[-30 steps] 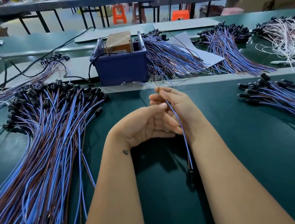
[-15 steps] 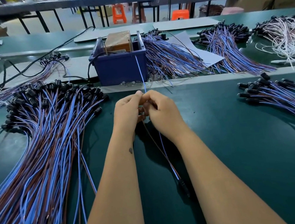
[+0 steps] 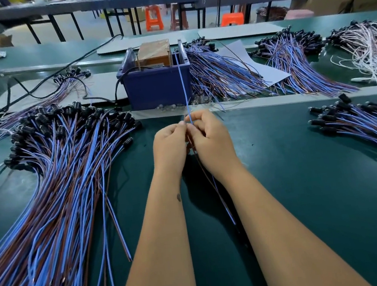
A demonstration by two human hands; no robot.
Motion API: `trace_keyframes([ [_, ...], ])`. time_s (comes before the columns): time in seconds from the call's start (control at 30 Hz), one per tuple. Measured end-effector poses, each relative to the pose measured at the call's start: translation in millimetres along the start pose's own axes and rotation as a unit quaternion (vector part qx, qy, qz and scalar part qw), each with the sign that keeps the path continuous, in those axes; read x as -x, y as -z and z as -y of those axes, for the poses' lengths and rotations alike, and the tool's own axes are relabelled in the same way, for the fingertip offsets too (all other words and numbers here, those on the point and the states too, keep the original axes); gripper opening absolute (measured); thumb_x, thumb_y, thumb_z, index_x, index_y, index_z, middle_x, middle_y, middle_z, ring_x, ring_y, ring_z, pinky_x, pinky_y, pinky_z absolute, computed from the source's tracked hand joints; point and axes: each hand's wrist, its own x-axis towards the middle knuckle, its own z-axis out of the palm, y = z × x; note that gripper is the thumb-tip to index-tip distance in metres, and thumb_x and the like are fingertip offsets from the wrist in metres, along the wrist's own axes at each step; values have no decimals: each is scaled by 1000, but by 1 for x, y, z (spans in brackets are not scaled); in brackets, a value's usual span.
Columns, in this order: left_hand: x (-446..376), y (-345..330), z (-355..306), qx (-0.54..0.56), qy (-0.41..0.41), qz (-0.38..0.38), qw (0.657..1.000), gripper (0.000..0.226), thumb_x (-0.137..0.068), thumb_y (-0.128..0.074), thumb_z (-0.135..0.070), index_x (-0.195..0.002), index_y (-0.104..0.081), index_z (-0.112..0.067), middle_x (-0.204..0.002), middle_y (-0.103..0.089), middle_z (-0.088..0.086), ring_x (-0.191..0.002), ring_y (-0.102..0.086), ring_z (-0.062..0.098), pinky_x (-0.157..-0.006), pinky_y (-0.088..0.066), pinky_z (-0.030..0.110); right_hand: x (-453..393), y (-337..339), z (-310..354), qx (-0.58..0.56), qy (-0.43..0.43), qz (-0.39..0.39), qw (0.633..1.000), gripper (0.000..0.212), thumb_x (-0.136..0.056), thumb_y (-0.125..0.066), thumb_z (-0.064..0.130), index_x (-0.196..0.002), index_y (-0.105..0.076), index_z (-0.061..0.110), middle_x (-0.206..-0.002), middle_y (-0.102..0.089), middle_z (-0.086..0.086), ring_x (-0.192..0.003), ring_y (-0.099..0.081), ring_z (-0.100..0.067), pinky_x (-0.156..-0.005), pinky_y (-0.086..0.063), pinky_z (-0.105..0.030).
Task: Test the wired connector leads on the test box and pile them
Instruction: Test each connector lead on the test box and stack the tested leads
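Note:
One lead [image 3: 182, 82], a blue and a brown wire, is pinched between my left hand [image 3: 170, 145] and my right hand [image 3: 210, 140] above the green mat. Its blue wire stands up in front of the blue test box [image 3: 156, 86], and its tail runs down between my forearms. I cannot tell if the wire tip touches the box. A big pile of blue and brown leads with black connectors [image 3: 53, 181] lies at the left. A smaller pile [image 3: 356, 123] lies at the right.
More bundles of blue and brown leads [image 3: 219, 75] [image 3: 291, 60] and a white-wired bundle [image 3: 369, 49] lie behind the box. A black cable [image 3: 35, 87] runs across the back left. White sheets [image 3: 266, 72] lie under some bundles. Tables and orange stools [image 3: 153, 17] stand beyond.
My hands moved forward from near my body toward the box and came together on the lead. The blue wire now stands upright in front of the box.

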Motion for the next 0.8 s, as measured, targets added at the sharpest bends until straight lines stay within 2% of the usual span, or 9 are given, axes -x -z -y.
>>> trace_keyframes([
  [0.07,3,-2,2,31,-15,-55,998,32,-98,-52,-19,-73,-71,-15,-70,-65,5,-66,-56,20,-61,-48,33,0,-1,-1,19,5,-10,1000,8,-96,-53,5,-100,-58,11,-74,-65,4,-69,-59,-8,-66,-48,-21],
  [0.1,4,-4,2,41,-25,-85,995,30,-98,-52,-20,-75,-71,-17,-71,-66,4,-65,-58,17,-59,-49,32,0,-1,-1,26,3,-16,1000,8,-96,-53,7,-100,-58,13,-73,-63,7,-67,-58,-5,-65,-47,-19],
  [0.2,3,-9,3,37,-60,-135,988,25,-100,-51,-22,-82,-68,-18,-71,-63,-2,-61,-55,11,-57,-49,29,0,-2,-2,41,-14,-28,999,7,-98,-52,14,-96,-58,18,-72,-64,6,-68,-61,-14,-69,-53,-36],
  [0.33,-7,-2,-1,-19,-98,-106,989,15,-99,-52,-17,-95,-66,-20,-69,-62,-7,-63,-56,7,-66,-48,26,1,-2,-1,52,-27,-42,997,15,-100,-50,24,-88,-59,21,-65,-61,2,-65,-59,-21,-66,-52,-45],
  [0.47,-10,-3,-4,-9,-101,-120,988,13,-99,-53,-17,-94,-65,-19,-73,-62,-4,-64,-57,6,-66,-47,24,-4,-9,0,38,-56,-51,996,22,-100,-46,23,-88,-63,17,-61,-53,9,-58,-48,-9,-59,-41,-32],
  [0.6,-9,-7,-4,-38,-109,-141,983,14,-99,-53,-17,-92,-65,-15,-79,-65,-5,-70,-58,8,-72,-49,26,-8,-29,9,-22,-101,-65,992,25,-101,-43,20,-89,-64,15,-80,-66,3,-76,-61,-12,-68,-48,-29],
  [0.7,-11,-4,-3,-32,-104,-154,982,14,-99,-53,-17,-93,-64,-14,-78,-63,1,-67,-55,12,-69,-46,28,-9,-33,7,-28,-108,-88,990,18,-101,-44,21,-89,-58,21,-75,-60,11,-67,-54,3,-59,-39,-10],
  [0.77,-10,-3,-3,-31,-108,-142,983,14,-99,-53,-19,-91,-64,-16,-74,-61,0,-66,-54,14,-67,-46,30,-9,-31,5,-20,-103,-98,990,14,-100,-44,21,-90,-54,23,-74,-57,12,-65,-51,2,-58,-37,-11],
  [0.8,-8,-3,-2,-25,-111,-138,984,15,-99,-53,-19,-90,-65,-18,-71,-60,-1,-64,-53,13,-65,-46,30,-8,-29,4,-12,-98,-97,990,13,-100,-45,22,-90,-52,24,-74,-56,12,-66,-51,-1,-61,-39,-17],
])
